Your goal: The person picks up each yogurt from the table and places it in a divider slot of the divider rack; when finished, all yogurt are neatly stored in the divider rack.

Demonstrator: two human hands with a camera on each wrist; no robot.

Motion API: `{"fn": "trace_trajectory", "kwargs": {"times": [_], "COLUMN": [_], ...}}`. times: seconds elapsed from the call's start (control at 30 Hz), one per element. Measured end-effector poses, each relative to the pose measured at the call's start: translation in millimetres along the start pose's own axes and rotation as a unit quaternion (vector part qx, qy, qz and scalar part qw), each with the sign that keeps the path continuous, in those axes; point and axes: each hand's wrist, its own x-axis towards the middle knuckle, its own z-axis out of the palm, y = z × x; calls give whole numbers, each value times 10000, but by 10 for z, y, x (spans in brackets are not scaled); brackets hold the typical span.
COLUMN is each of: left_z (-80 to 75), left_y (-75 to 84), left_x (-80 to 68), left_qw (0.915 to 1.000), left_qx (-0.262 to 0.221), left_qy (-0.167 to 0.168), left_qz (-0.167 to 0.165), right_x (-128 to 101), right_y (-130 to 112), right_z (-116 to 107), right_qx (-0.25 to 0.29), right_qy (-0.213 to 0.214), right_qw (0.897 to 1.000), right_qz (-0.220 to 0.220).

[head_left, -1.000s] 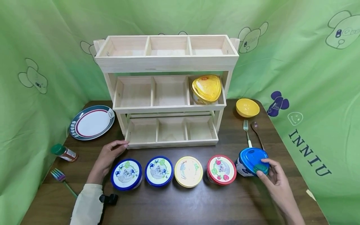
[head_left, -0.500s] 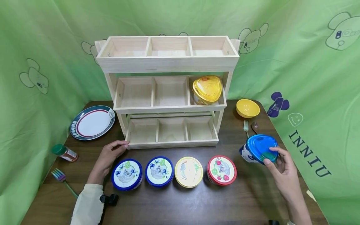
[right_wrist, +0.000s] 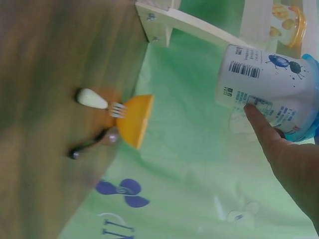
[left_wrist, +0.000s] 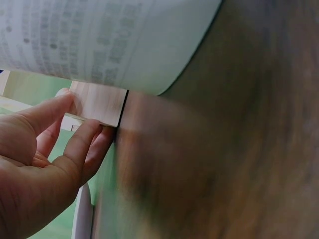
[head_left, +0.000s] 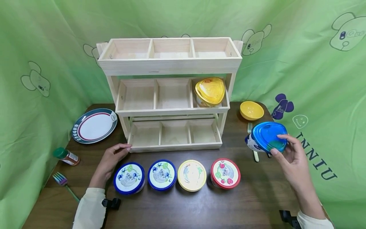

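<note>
With our right hand (head_left: 291,156) curled round the blue-lidded tub (head_left: 266,137), we should keep it level toward the shelf (head_left: 171,95) at ten o'clock.

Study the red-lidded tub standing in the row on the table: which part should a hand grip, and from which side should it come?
Grip the red-lidded tub round its lid rim, coming from above. It stands upright with its round lid facing up, and the yellow-lidded tub sits close on one side, leaving little room for fingers there. The top is unobstructed, so a spread grip over the rim probably suits best.
</note>
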Motion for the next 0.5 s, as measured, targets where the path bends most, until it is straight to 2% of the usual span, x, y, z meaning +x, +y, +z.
{"fn": "trace_trajectory", "kwargs": {"times": [0.17, 0.3, 0.5], "left_z": [0, 4, 6], "left_y": [-10, -6, 0], "left_x": [-2, -3, -10], "left_qw": [10000, 10000, 9999], "left_qx": [-39, 9, 17], "left_qy": [10, 11, 14], "left_qz": [65, 77, 101], "right_x": [103, 176, 225], "right_y": [-133, -235, -335], "right_z": [31, 78, 248], "right_qx": [-620, -589, -131], "right_qy": [-16, -106, -477], "right_qw": [9981, 9981, 9984], "right_qz": [-61, -133, -261]}}
